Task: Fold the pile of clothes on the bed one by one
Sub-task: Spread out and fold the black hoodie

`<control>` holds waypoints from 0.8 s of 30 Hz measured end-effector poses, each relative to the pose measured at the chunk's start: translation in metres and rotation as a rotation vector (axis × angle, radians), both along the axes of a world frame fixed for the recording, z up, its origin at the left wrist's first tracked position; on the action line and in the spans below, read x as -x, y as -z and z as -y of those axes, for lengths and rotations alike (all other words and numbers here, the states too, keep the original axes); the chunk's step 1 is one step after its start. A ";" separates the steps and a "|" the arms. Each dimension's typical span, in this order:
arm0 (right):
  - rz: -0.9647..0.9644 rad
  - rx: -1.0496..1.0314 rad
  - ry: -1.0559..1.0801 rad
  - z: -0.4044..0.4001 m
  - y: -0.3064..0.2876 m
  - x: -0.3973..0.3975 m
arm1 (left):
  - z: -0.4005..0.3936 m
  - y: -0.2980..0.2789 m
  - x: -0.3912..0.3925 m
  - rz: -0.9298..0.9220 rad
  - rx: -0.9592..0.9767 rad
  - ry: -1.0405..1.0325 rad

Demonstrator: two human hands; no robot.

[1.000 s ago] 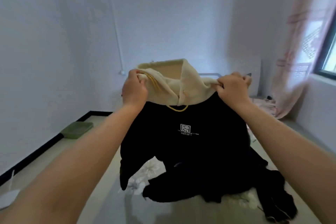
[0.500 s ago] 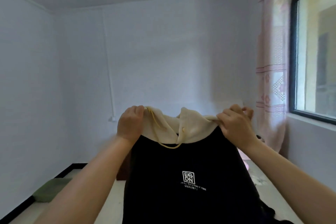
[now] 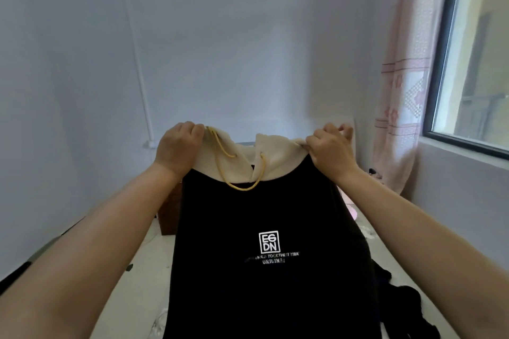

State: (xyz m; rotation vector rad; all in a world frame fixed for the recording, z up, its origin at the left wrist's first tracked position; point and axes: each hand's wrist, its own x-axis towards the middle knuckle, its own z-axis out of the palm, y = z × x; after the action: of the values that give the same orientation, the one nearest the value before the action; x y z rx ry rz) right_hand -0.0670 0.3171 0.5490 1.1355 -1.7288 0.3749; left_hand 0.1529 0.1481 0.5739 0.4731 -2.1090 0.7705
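Note:
A black hoodie [image 3: 261,283] with a cream hood [image 3: 242,157] and a yellow drawstring hangs upright in front of me, its white chest logo facing me. My left hand [image 3: 179,146] grips the hood's left edge at the shoulder. My right hand [image 3: 330,146] pinches the hood's right edge. Both hands hold the garment up at the same height, stretched flat between them. Its lower part runs out of the frame. More dark clothes [image 3: 405,305] lie on the bed at the lower right.
The pale bed surface [image 3: 143,270] lies below, on both sides of the hoodie. A brown wooden piece [image 3: 169,209] stands behind the hoodie on the left. A pink curtain [image 3: 399,118] and a window [image 3: 479,49] are on the right.
Both hands have kept their grip on the hood. The view tilted up from the bed toward the wall, and the hoodie now hangs straighter and flatter, off the pile.

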 end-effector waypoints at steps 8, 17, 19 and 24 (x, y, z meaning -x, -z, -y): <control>-0.117 0.101 0.001 0.008 -0.001 0.017 | 0.018 -0.011 0.010 -0.072 0.169 0.095; -0.093 0.156 -0.128 -0.038 0.005 0.000 | -0.035 0.005 -0.026 -0.113 0.150 0.073; -0.112 0.164 -0.153 -0.049 0.009 -0.005 | -0.051 0.009 -0.036 -0.106 0.132 0.055; -0.190 0.271 -0.188 -0.086 0.008 -0.030 | -0.092 -0.002 -0.066 -0.087 0.161 0.033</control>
State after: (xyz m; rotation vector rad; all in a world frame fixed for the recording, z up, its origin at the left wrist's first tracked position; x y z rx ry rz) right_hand -0.0369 0.4029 0.5413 1.0988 -1.3643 0.5792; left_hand 0.2188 0.2401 0.5754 0.3773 -1.9523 0.8770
